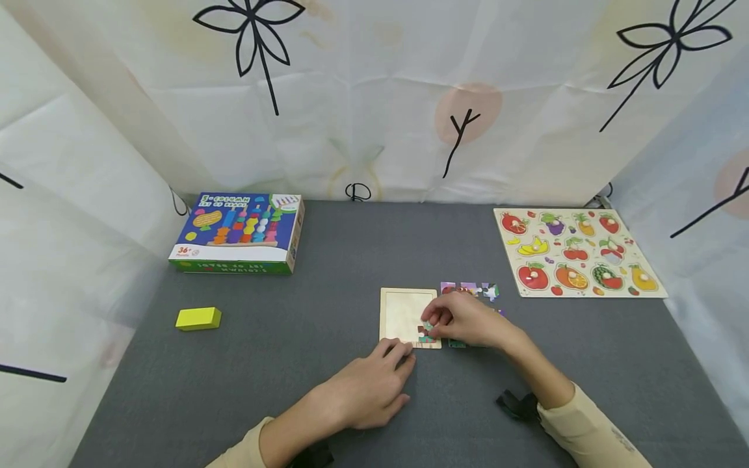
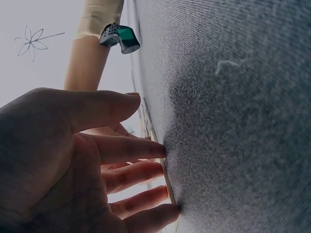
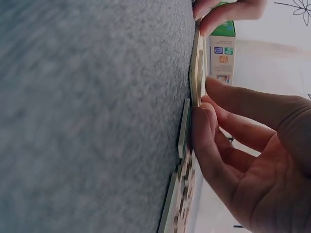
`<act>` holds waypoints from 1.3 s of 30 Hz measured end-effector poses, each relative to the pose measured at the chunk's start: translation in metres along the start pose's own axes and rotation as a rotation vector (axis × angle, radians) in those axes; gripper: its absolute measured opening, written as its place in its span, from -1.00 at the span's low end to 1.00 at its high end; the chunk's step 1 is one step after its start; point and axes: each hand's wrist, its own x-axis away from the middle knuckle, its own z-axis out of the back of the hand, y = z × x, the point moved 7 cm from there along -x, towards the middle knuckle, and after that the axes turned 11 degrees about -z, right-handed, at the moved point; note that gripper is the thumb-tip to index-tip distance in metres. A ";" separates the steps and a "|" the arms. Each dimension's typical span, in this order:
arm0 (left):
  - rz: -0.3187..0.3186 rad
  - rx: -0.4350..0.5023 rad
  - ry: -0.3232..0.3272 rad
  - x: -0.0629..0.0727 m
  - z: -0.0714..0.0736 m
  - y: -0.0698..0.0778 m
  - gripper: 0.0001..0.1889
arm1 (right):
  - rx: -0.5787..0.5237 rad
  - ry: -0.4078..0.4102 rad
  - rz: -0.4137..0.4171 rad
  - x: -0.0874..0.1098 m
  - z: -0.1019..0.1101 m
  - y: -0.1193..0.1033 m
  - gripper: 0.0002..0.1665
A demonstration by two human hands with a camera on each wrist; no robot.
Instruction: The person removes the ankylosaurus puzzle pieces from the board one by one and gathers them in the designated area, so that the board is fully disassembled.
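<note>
A square wooden puzzle tray (image 1: 404, 312) lies on the grey table, with puzzle pieces (image 1: 426, 337) in its lower right corner. Over that corner, my right hand (image 1: 468, 318) pinches a small puzzle piece (image 1: 429, 324) between thumb and fingers; the fingers mostly cover it. My left hand (image 1: 371, 387) rests at the tray's near edge, fingertips (image 2: 160, 150) touching it and the thumb held apart. Loose puzzle pieces (image 1: 468, 287) lie just right of the tray, partly hidden under my right hand. In the right wrist view the tray (image 3: 197, 73) appears edge-on.
A blue bead-set box (image 1: 240, 227) stands at the back left, with a yellow block (image 1: 198, 318) in front of it. A fruit puzzle board (image 1: 562, 231) lies at the back right. White printed cloth (image 1: 380, 130) hangs behind and at both sides.
</note>
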 end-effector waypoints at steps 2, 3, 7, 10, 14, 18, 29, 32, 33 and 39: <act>-0.001 -0.002 0.001 0.000 0.000 0.000 -0.39 | 0.024 -0.004 -0.021 -0.001 -0.001 -0.002 -0.80; -0.002 -0.004 0.000 0.000 0.000 0.000 -0.39 | 0.029 -0.009 -0.032 -0.001 -0.002 -0.002 -0.79; -0.003 -0.018 0.005 0.000 0.000 0.001 -0.39 | 0.029 -0.024 -0.047 -0.001 -0.004 -0.003 -0.77; 0.000 -0.029 0.013 0.001 0.000 0.001 -0.40 | 0.035 -0.023 -0.031 -0.001 -0.005 -0.004 -0.78; 0.002 -0.036 0.018 0.002 0.000 0.002 -0.41 | 0.052 -0.015 -0.005 0.001 -0.006 -0.006 -0.79; 0.002 -0.037 0.016 0.002 0.000 0.002 -0.40 | 0.069 -0.017 0.003 0.003 -0.007 -0.008 -0.80; -0.008 -0.071 0.035 0.003 0.002 0.004 -0.41 | 0.045 -0.025 0.014 0.004 -0.008 -0.008 -0.81; -0.011 -0.086 0.038 0.003 0.001 0.005 -0.43 | 0.029 -0.011 0.025 0.005 -0.006 -0.006 -0.84; -0.011 -0.088 0.039 0.003 0.001 0.005 -0.43 | 0.014 -0.008 0.028 0.006 -0.005 -0.005 -0.85; -0.008 -0.051 0.023 0.002 0.000 0.003 -0.41 | -0.109 -0.049 0.026 0.009 0.000 0.001 -0.88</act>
